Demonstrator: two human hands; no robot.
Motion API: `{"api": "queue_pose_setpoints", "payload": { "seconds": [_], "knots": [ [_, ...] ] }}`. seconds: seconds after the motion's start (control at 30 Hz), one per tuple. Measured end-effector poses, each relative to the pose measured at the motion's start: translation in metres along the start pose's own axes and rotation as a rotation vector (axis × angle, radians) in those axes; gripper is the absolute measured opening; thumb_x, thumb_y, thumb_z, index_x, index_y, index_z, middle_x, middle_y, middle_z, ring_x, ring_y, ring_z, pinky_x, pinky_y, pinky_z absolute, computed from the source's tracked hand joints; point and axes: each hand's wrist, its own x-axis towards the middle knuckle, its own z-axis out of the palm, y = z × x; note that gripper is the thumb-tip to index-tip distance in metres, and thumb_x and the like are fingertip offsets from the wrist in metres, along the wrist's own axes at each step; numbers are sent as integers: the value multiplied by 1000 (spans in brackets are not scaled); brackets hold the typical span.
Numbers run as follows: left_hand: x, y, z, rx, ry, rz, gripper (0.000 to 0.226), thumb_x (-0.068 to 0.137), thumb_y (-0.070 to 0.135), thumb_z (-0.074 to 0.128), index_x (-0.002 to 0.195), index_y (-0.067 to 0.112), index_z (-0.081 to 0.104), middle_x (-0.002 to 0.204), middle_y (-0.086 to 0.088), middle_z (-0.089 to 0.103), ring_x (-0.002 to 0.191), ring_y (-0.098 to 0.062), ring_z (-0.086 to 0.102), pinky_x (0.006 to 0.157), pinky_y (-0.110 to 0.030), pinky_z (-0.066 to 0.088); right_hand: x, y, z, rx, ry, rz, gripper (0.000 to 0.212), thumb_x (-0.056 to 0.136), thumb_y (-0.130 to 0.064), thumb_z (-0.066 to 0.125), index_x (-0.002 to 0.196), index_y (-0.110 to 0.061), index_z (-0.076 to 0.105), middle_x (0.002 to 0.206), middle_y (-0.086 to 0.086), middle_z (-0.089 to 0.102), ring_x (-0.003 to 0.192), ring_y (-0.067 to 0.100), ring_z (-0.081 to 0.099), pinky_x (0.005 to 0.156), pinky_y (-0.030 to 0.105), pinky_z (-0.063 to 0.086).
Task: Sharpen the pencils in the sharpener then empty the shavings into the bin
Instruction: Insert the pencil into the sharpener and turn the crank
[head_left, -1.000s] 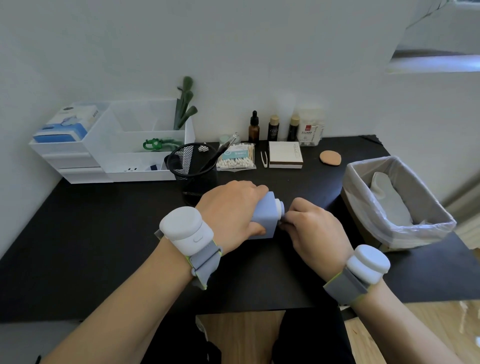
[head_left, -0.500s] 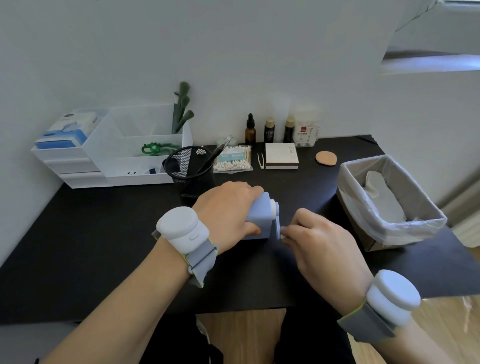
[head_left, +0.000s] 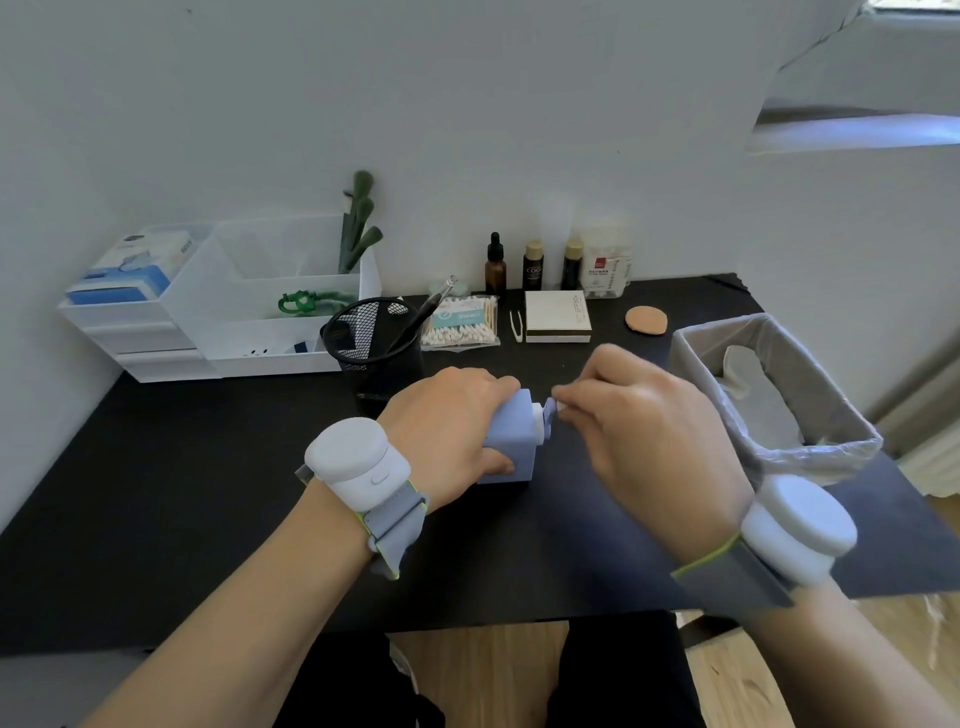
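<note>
A pale blue box-shaped sharpener stands on the black desk in the middle. My left hand is clamped over its top and left side. My right hand pinches the small crank handle on its right end, near the top of its turn. A pencil in the sharpener is hidden by my left hand. A dark pencil leans in the black mesh cup just behind. The bin, lined with a clear bag, sits at the right edge of the desk.
White organiser trays stand at the back left. Along the back wall are a pack of cotton swabs, tweezers, a white box, three small bottles and a tan puff.
My right hand dropped low with the crank half a second ago and has now swung up and back to the top of the turn. My left hand stays on the sharpener.
</note>
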Motion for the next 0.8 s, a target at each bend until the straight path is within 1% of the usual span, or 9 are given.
{"api": "queue_pose_setpoints", "payload": {
  "seconds": [0.07,0.2,0.37,0.43,0.5,0.63,0.7,0.77,0.8],
  "knots": [
    [0,0,0,-1,-3,-1,40,81,46,69,111,29,52,106,7,57,101,-17,55,79,-37,49,12,4,4,-5,3,-4,12,75,-4,76,77,-16,74,79,2,60,64,23,59,45,34,50],
    [1,0,0,-2,-4,0,45,81,46,69,118,28,52,111,6,57,105,-17,55,81,-38,49,29,12,17,-2,-17,38,9,84,-9,69,79,-14,74,82,3,60,65,26,58,48,34,48],
    [1,0,0,2,-5,13,51,82,46,68,126,26,50,117,5,57,109,-18,54,86,-39,49,37,20,36,18,-63,94,14,89,-13,64,96,-16,76,95,5,61,79,28,60,56,32,43],
    [0,-1,0,0,3,14,51,82,47,67,124,25,51,117,5,57,109,-18,54,87,-41,49,37,21,44,29,-122,125,18,91,-16,62,103,-19,75,101,3,60,85,27,59,61,34,46],
    [0,-1,1,-1,12,18,49,81,47,67,122,25,52,114,6,58,107,-18,55,85,-40,50,34,22,49,39,-170,152,19,92,-17,60,106,-21,74,102,1,58,87,25,58,65,35,49],
    [1,-2,2,-10,21,21,47,81,47,67,121,27,52,112,7,58,104,-16,55,83,-37,49,25,20,53,44,-218,177,20,90,-15,59,103,-22,74,99,0,56,85,25,57,62,35,48],
    [1,-2,2,-11,22,22,47,81,47,67,120,27,52,112,8,58,105,-16,55,84,-38,49,21,19,53,41,-256,169,22,90,-13,58,102,-22,73,99,0,55,85,24,57,62,35,48],
    [2,-3,2,-8,15,22,47,81,48,67,120,27,52,112,8,57,105,-17,54,84,-39,49,16,18,54,34,-281,159,18,89,-12,57,97,-19,72,98,-1,54,82,23,55,57,30,42],
    [2,-4,3,-6,16,23,46,81,48,67,119,27,52,111,8,57,104,-17,54,83,-39,49,13,18,55,29,-289,155,15,89,-12,57,93,-17,71,97,-1,54,78,21,53,53,25,35]
  ]
}}
